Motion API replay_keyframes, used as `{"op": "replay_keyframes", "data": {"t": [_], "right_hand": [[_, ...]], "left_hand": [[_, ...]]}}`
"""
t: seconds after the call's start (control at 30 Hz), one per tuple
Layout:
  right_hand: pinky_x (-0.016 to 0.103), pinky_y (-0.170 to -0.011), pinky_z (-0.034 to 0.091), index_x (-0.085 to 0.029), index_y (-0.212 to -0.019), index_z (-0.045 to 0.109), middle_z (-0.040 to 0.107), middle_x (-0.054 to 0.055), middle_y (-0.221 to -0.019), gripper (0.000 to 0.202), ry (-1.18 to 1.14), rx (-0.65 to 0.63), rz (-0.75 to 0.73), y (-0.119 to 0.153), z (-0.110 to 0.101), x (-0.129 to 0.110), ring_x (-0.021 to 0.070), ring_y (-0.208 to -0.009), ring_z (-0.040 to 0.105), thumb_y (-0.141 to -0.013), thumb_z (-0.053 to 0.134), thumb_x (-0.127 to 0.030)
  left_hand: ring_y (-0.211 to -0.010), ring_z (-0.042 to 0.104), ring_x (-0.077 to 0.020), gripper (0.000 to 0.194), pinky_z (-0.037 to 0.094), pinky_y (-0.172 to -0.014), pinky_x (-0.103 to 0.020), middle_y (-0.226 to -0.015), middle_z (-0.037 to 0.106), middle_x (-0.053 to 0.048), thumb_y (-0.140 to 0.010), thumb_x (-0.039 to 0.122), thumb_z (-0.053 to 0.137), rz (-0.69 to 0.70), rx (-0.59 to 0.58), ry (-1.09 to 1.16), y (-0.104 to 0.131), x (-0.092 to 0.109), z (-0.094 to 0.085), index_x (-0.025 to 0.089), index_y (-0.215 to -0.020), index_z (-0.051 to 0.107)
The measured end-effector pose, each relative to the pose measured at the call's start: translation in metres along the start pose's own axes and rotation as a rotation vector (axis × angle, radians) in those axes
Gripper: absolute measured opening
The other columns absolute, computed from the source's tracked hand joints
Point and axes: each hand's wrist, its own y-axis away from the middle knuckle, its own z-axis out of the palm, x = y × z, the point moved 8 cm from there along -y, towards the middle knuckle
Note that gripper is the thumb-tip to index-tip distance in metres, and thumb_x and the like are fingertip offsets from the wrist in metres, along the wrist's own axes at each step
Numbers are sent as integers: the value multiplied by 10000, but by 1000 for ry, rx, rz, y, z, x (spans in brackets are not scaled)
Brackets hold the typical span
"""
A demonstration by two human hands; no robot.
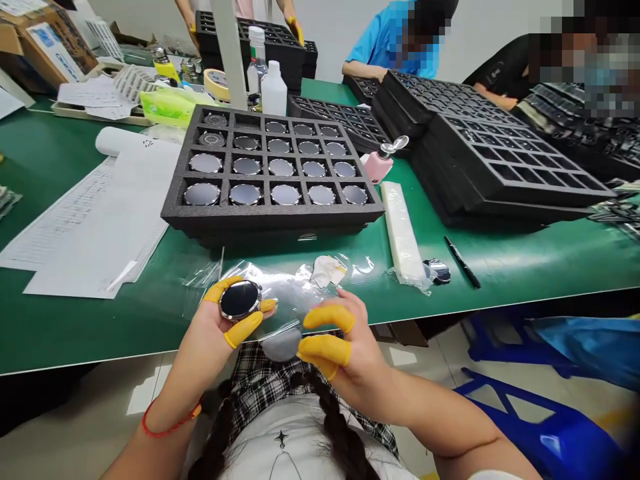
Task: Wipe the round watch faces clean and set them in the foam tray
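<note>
My left hand (227, 320), with yellow finger cots on, is closed around a round watch body (241, 299) with a dark face and silvery rim, face up. Just past the table's front edge, my right hand (337, 343), also in yellow cots, pinches the edge of a round, thin greyish film (281, 345). Clear plastic bags (280, 293) lie on the table under and beyond both hands. A crumpled whitish piece (329, 271) rests on them. Behind stands a black foam tray (273, 215) whose compartments hold several round watch bodies.
Papers (95, 233) lie at left. To the right are a white strip pack (401, 233), a round dark disc (439, 271), a black pen (463, 261) and a pink bottle (379, 165). Stacked foam trays (450, 173) stand beyond. Several other people sit or stand across the table.
</note>
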Motion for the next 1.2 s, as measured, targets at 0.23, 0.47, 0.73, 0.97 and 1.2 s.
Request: {"op": "replay_keyframes", "data": {"t": [0.23,0.47,0.73,0.97,1.2], "right_hand": [[461,-1006,390,-265,-758,634,641,32,-1078,97,-520,45,522,-7,-11,48,243,-1093,551,-848,672,-268],[375,-919,465,-227,-688,655,624,10,-1234,246,-942,-194,941,2,45,71,224,-1051,596,-774,744,-440],[330,-890,498,-208,-745,677,664,35,-1160,236,-991,-222,910,-2,55,69,196,-982,624,-792,727,-433],[295,-719,560,-197,-707,659,644,42,-1137,247,-1019,-207,913,-2,53,66,184,-900,624,-765,748,-420],[280,-689,564,-193,-711,661,628,39,-1144,227,-1042,-194,927,0,52,63,167,-865,617,-757,757,-394]], "left_hand": [[-862,704,-174,587,564,-802,-293,-1026,674,-21,-734,242,792,70,-232,-125,6,-7,29,250,-1214,453],[-908,654,-173,532,530,-821,-292,-1106,640,-22,-781,251,746,179,-283,-278,10,-9,43,281,-1240,480],[-919,662,-192,517,536,-850,-322,-1121,646,-48,-803,293,728,177,-275,-313,11,-10,45,268,-1255,478],[-902,664,-198,526,547,-822,-336,-1123,648,-42,-786,273,739,165,-262,-290,14,-12,46,283,-1244,482],[-900,667,-200,518,541,-835,-338,-1116,653,-43,-781,259,737,176,-250,-305,17,-10,45,271,-1242,502]]}}
